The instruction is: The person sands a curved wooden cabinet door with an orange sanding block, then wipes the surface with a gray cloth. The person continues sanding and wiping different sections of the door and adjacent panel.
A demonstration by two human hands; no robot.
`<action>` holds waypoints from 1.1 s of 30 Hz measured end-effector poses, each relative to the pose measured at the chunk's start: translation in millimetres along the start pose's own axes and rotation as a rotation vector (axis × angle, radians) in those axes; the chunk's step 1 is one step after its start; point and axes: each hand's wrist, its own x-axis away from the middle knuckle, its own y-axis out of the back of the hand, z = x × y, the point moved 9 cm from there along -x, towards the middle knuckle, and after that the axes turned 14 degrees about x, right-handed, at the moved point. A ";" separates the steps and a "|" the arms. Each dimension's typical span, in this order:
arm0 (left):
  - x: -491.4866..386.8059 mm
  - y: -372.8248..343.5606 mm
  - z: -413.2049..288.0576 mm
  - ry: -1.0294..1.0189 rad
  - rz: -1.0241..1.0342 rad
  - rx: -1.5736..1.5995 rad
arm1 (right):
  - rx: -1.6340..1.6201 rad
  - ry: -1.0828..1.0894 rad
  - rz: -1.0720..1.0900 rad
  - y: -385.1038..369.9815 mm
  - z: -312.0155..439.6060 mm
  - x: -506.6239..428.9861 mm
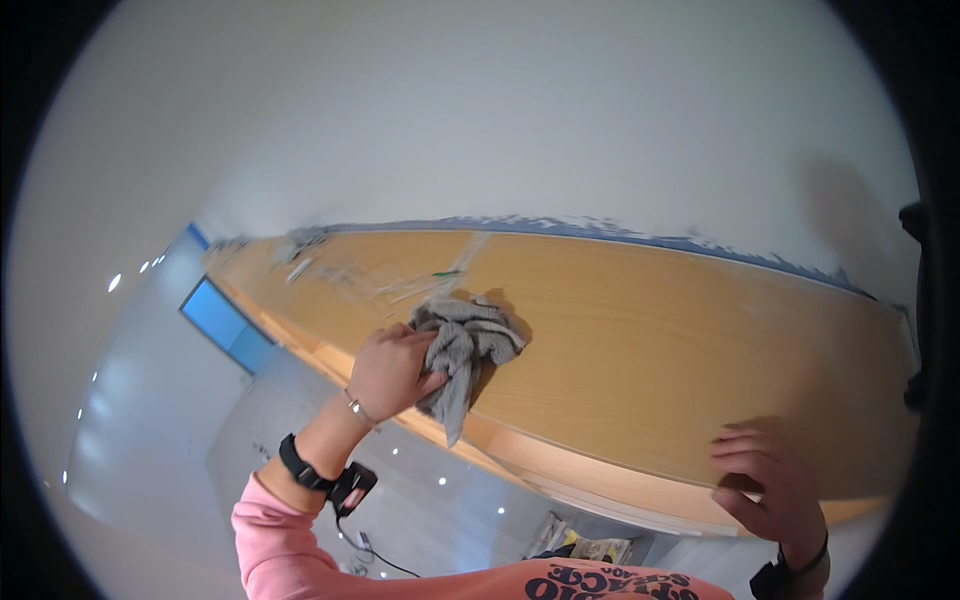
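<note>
My left hand [394,371] grips a bunched grey cloth [465,341] with dark and light stripes. The cloth lies on the wood-grain top of a long cabinet [637,337], and one end hangs towards its front edge. My right hand [761,472] is at the cabinet's front edge on the right, with its fingers apart and nothing in it. A pale strip [472,255] crosses the top behind the cloth, with a small green piece [445,274] on it.
Scraps and debris [330,270] lie on the cabinet top at left. Ragged blue tape [525,223] runs along the wall's base. Open compartments [570,461] show below the top. Farther down are a glossy floor [450,480], a cable [382,559] and a box with printed sides [592,547].
</note>
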 end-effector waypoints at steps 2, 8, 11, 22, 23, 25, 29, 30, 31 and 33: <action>-11.3 -7.4 -36.6 -0.175 -0.049 0.004 | 0.026 0.020 0.020 -0.9 7.9 -5.7; -124.1 -48.7 -10.1 0.271 0.197 -0.174 | 0.087 -0.024 -0.011 3.7 2.6 2.1; -164.8 -52.1 31.0 0.331 0.200 -0.143 | 0.003 0.036 -0.055 5.3 11.0 -0.4; -122.1 -49.3 -277.2 -0.616 0.156 0.566 | -0.043 -0.003 0.052 10.3 -4.0 9.7; -121.3 -49.2 -264.4 -0.533 0.207 0.621 | -0.071 0.011 0.003 9.9 -3.4 8.3; -123.8 -18.7 -194.1 -0.256 0.089 0.670 | -0.088 -0.007 -0.058 16.4 -5.9 10.5; -100.9 63.9 -73.8 0.110 -0.060 0.833 | -0.130 -0.122 -0.046 14.7 -16.4 15.1; -85.1 54.2 -44.1 0.193 0.068 0.825 | -0.165 -0.144 -0.045 13.7 -16.4 15.0; -63.7 35.0 -11.1 0.266 0.181 0.655 | -0.202 -0.163 -0.044 11.3 -17.2 15.0; -28.4 -4.2 14.3 0.128 0.186 0.366 | -0.186 -0.101 -0.062 10.6 -12.0 11.6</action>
